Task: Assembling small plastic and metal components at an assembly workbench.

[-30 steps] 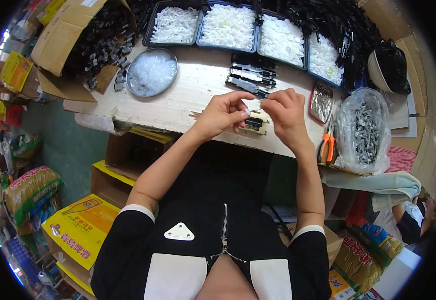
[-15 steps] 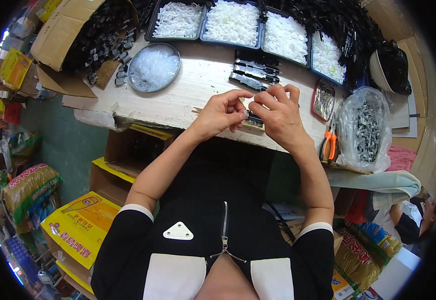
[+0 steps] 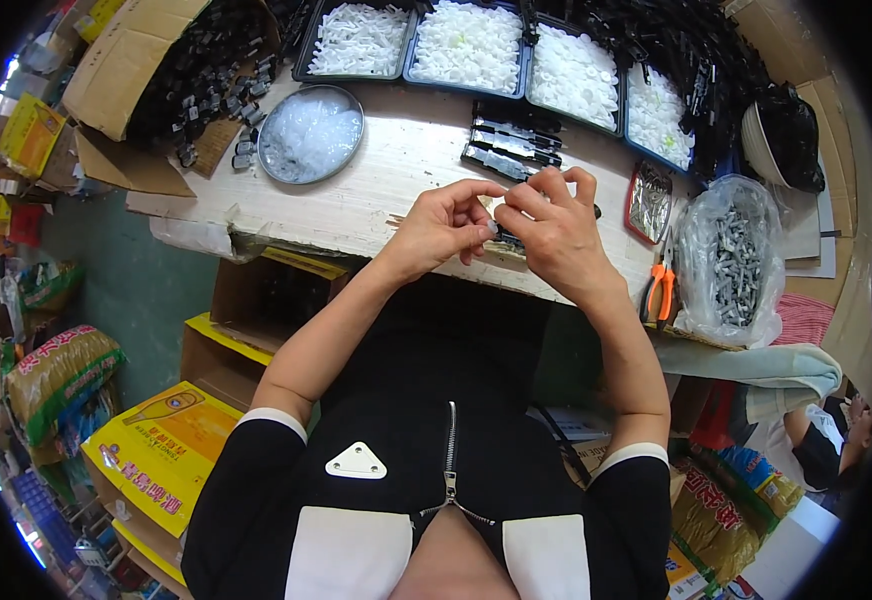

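Observation:
At the table's front edge both hands meet over a small black part (image 3: 507,240), mostly hidden beneath the fingers. My left hand (image 3: 440,232) is closed, thumb and fingertips pinching a small whitish translucent piece (image 3: 492,229). Curled over the black part from the right, my right hand (image 3: 562,238) is closed too; what its fingers grip is hidden. A dark tip (image 3: 597,211) shows just past its far side. Beyond the hands lie several black-and-silver strip-shaped parts (image 3: 506,150) in a row.
Black trays of white plastic pieces (image 3: 466,45) line the back. A round dish of clear pieces (image 3: 311,135) and a carton of black parts (image 3: 136,70) stand left. Rightward are a tin of small metal pieces (image 3: 648,203), orange-handled pliers (image 3: 662,290) and a bag of metal parts (image 3: 731,260).
My right hand has turned very slightly, and a dark tip now shows beyond it. My left hand keeps its pinch in nearly the same place.

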Demonstrator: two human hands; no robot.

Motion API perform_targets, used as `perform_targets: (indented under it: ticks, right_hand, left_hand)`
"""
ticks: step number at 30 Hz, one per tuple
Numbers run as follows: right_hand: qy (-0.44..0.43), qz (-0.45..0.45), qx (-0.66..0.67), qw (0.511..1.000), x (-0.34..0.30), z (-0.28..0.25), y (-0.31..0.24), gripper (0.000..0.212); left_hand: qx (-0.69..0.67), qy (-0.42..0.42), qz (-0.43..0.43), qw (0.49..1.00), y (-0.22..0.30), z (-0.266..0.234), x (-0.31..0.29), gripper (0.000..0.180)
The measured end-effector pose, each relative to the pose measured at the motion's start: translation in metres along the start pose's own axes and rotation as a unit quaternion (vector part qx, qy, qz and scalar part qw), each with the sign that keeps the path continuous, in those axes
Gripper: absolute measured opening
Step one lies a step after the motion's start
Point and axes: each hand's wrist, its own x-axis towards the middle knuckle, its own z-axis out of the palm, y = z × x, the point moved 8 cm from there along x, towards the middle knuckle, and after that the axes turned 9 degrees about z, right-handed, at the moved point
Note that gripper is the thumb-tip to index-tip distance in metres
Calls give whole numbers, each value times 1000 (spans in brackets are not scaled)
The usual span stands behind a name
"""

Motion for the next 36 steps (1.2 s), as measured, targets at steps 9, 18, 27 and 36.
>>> perform_targets:
  ticks: [9,18,27,36]
  right_hand:
    - [117,102,163,974,-5,-6,22,18]
    - [143,214,289,922,-21,26,18,12]
    - [125,216,260,933,-22,44,23,7]
    - [46,162,158,973,-18,70,5,11]
  left_hand:
    - [-75,48,36,995,0,-9,-5,24]
    - [-118,106,52,986,-8,-13,-9,20]
    - [92,173,87,977,13,-35,-12,20]
    - [331,103,84,934,7,-47,-3,18]
